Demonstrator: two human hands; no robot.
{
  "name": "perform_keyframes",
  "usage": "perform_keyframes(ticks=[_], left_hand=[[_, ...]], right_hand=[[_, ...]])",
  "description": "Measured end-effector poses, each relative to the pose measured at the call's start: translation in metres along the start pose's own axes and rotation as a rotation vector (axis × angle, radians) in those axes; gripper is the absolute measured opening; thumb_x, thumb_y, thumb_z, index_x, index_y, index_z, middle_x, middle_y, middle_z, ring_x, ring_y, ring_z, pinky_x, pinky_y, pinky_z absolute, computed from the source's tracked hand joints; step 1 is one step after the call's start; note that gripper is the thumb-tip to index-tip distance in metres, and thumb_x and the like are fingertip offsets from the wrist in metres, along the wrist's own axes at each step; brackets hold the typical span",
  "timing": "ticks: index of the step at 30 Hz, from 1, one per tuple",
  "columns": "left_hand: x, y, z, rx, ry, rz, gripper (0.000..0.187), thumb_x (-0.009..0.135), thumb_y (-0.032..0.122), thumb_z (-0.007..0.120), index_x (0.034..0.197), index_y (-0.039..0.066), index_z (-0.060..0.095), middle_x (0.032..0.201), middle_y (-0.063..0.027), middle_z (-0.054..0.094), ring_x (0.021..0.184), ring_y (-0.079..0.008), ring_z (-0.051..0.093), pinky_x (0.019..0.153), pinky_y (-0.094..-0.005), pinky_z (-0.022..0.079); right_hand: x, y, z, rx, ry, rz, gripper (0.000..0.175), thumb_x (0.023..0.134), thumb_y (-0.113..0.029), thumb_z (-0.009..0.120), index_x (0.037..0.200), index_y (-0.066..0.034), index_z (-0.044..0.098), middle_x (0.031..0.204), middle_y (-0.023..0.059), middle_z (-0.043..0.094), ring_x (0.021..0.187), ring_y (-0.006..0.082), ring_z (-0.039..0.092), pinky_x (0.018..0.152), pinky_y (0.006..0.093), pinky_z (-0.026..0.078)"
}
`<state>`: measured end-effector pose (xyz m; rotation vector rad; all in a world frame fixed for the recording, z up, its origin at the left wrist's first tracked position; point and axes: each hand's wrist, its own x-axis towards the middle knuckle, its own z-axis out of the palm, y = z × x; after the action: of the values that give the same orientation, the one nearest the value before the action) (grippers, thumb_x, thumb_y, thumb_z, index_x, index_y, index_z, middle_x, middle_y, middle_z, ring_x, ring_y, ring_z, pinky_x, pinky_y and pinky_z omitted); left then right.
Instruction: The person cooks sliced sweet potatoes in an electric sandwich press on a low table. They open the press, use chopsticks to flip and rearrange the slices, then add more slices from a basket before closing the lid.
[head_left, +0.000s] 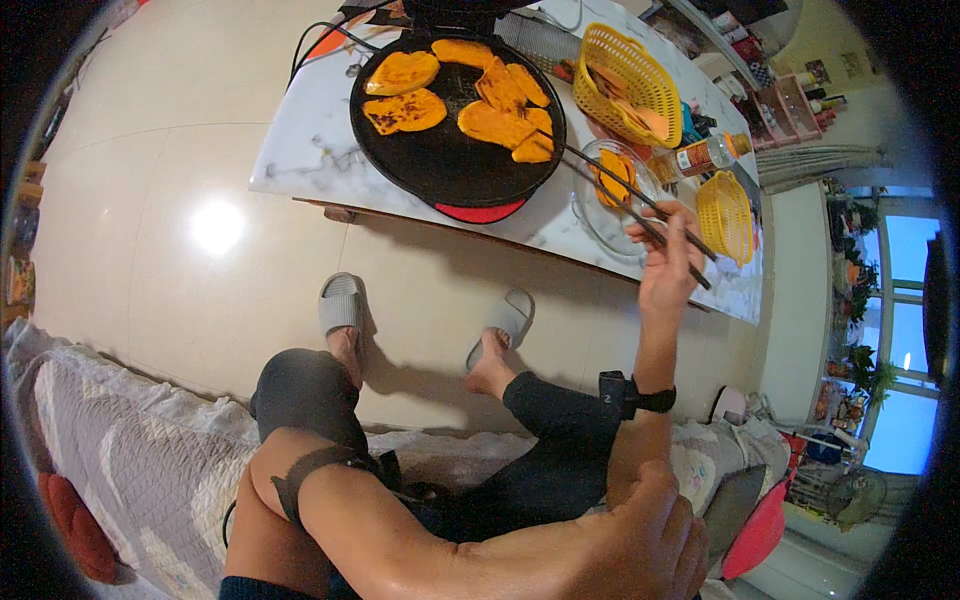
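My right hand (670, 259) holds a pair of dark chopsticks (637, 199) over the table's near right side. Their tips reach the orange slices (491, 124), pumpkin or sweet potato, at the right of a round black electric griddle (442, 161). Two browned slices (405, 111) lie at the griddle's left, one above the other. Beneath the chopsticks stands a clear glass dish (592, 221) with more orange slices (615, 176) in it. My left hand (664, 525) lies across my right arm near the elbow; its fingertips are hidden.
On the marble-patterned table (307, 161) stand a yellow plastic basket (600, 45) with slices inside, an oil bottle (701, 156) and a smaller yellow basket (724, 217). A black cord (300, 45) runs left from the griddle. A quilted sofa cover (150, 435) lies beneath me.
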<state>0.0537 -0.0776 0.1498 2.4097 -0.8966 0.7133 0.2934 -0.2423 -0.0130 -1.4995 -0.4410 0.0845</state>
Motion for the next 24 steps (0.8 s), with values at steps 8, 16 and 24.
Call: perform_keyframes(ticks=[8,16,24], left_hand=[[-0.007,-0.008,-0.008,-0.009,0.006,-0.01,0.027,0.079,0.022,0.061,0.088,-0.003,0.064,0.082,-0.0114,0.066,0.085,-0.0272,0.065,0.079,-0.0369,0.047],[-0.008,-0.007,-0.014,-0.08,-0.007,-0.04,0.025,0.082,0.024,0.061,0.089,0.0,0.065,0.081,-0.0078,0.065,0.081,-0.0243,0.064,0.079,-0.039,0.048],[-0.011,-0.005,-0.016,-0.124,-0.013,-0.044,0.024,0.085,0.025,0.061,0.088,0.002,0.066,0.081,-0.0055,0.065,0.079,-0.022,0.063,0.078,-0.0396,0.048]], right_hand=[[-0.004,0.008,0.048,-0.244,-0.237,-0.028,0.037,0.102,-0.023,0.045,0.123,0.0058,0.054,0.111,0.0157,0.065,0.087,0.018,0.066,0.081,0.0297,0.051],[-0.002,0.007,0.056,-0.055,-0.099,-0.1,0.041,0.101,-0.026,0.044,0.117,0.0106,0.053,0.105,0.0215,0.065,0.091,0.0266,0.067,0.083,0.0354,0.053],[-0.012,0.005,0.06,0.285,0.01,0.287,0.038,0.1,-0.024,0.046,0.114,0.0107,0.054,0.102,0.0232,0.065,0.091,0.0306,0.067,0.081,0.0381,0.055]])
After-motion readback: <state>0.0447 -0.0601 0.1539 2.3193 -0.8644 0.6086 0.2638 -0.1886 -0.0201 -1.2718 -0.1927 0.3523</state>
